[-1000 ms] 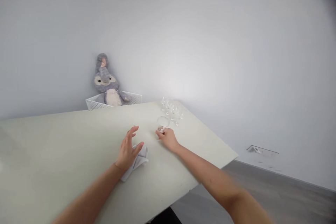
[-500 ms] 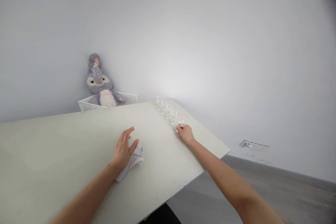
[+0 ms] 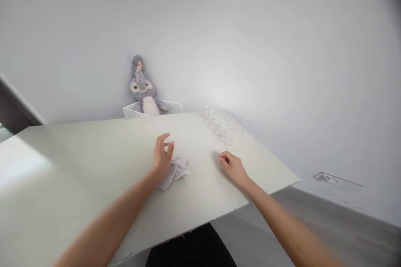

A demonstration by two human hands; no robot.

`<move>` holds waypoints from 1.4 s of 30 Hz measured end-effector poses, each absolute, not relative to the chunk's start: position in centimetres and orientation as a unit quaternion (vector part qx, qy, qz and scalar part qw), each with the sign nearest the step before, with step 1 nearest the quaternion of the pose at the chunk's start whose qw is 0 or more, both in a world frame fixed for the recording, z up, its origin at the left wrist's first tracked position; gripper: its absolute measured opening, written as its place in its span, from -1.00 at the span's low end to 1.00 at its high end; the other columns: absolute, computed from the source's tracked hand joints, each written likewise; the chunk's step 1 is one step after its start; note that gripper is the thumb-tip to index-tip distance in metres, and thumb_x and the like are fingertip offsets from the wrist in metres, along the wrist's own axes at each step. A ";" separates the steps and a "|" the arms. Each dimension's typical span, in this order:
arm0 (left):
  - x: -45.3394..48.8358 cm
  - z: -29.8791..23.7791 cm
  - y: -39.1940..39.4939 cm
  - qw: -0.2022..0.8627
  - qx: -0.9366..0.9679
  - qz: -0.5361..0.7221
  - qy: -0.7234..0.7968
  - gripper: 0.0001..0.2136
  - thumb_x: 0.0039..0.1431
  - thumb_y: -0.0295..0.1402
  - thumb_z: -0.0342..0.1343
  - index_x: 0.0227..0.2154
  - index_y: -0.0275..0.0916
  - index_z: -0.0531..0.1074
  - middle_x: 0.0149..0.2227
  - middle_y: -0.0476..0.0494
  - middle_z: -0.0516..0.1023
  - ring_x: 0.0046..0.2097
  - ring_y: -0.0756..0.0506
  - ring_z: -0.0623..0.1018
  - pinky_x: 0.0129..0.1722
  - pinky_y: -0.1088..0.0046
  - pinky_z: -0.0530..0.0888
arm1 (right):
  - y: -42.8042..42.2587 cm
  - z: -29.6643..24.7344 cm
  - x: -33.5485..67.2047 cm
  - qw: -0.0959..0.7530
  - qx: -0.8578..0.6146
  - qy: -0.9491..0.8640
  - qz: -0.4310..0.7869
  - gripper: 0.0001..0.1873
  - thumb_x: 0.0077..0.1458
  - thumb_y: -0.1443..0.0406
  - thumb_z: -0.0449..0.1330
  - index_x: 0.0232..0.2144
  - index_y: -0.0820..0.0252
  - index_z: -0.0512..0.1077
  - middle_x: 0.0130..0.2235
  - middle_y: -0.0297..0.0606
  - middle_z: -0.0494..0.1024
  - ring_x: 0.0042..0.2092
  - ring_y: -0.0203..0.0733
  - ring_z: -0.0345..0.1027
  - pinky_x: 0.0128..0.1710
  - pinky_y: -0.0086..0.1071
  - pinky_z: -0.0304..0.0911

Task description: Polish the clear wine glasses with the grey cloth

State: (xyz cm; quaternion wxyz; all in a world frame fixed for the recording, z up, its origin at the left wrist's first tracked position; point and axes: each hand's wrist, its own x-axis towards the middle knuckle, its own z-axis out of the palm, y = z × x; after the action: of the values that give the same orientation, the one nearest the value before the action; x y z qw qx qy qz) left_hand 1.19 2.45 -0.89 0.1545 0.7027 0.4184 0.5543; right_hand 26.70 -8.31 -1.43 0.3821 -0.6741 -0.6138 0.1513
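Note:
Over a crumpled white cloth (image 3: pixel 176 172) on the table, my left hand (image 3: pixel 163 154) hovers with thumb and fingers apart, holding nothing. Part of the cloth is hidden behind its wrist. My right hand (image 3: pixel 234 169) is above the table to the right, fingers curled in toward the thumb, with nothing visible in them. Just beyond it stands the nearest clear stemmed glass (image 3: pixel 231 137), apart from the fingers. Several more such glasses (image 3: pixel 212 117) run in a line behind it toward the far edge.
The pale table (image 3: pixel 103 167) has its right corner near a grey floor (image 3: pixel 313 204). Behind its far edge, a grey plush toy (image 3: pixel 149 104) sits in a white perforated basket (image 3: pixel 173 107) against the wall.
My right hand has let go of the nearest glass and drawn back toward me, leaving it standing. My left hand stays by the cloth. The view has swung left.

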 end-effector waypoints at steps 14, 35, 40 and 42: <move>-4.5 1.8 0.9 0.227 0.831 0.135 0.490 -0.82 0.00 -0.23 -0.01 -0.47 -0.21 0.41 -0.44 -0.03 0.47 -0.37 -0.07 0.44 -0.41 0.46 0.30 | -6.2 -0.4 16.9 0.209 -0.551 -0.803 0.090 -0.89 0.10 0.29 0.05 -0.35 0.20 0.35 -0.36 -0.28 0.43 -0.27 -0.21 0.26 -0.30 -0.39 0.14; -7.7 1.1 -12.9 -0.022 0.794 0.355 0.493 -0.81 0.17 -0.29 -0.07 -0.21 -0.16 0.36 -0.19 -0.11 0.44 -0.11 -0.10 0.39 -0.15 0.39 0.33 | -10.1 -2.5 16.0 0.070 -0.418 -0.904 0.061 -0.33 0.16 -0.03 -0.25 0.21 0.20 -0.08 0.26 -0.15 -0.14 0.26 -0.02 -0.38 0.18 -0.09 -0.29; -13.8 -2.8 -16.3 -0.038 0.768 0.319 0.555 -0.77 0.18 -0.28 -0.09 -0.54 -0.21 0.32 -0.48 -0.05 0.38 -0.39 0.00 0.42 -0.38 0.52 0.33 | -4.0 -3.4 19.5 0.022 -0.504 -0.859 0.089 -0.27 0.13 -0.08 -0.39 0.22 0.20 -0.14 0.28 -0.17 -0.24 0.27 -0.05 -0.46 0.19 -0.13 -0.44; -15.3 -3.9 -16.9 -0.062 0.749 0.307 0.584 -0.70 0.18 -0.26 -0.11 -0.63 -0.21 0.26 -0.58 0.01 0.32 -0.51 0.04 0.40 -0.49 0.58 0.31 | -1.2 -3.4 21.2 0.009 -0.550 -0.831 0.082 -0.24 0.12 -0.09 -0.41 0.22 0.21 -0.15 0.28 -0.17 -0.25 0.27 -0.04 -0.47 0.18 -0.14 -0.45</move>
State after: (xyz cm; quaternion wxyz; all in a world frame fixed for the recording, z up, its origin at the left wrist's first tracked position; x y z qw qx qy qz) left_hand -15.28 -16.95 -3.93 -0.0616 0.7485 0.5844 0.3072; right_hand 21.24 -1.22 -3.43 0.0094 -0.5500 -0.8311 0.0819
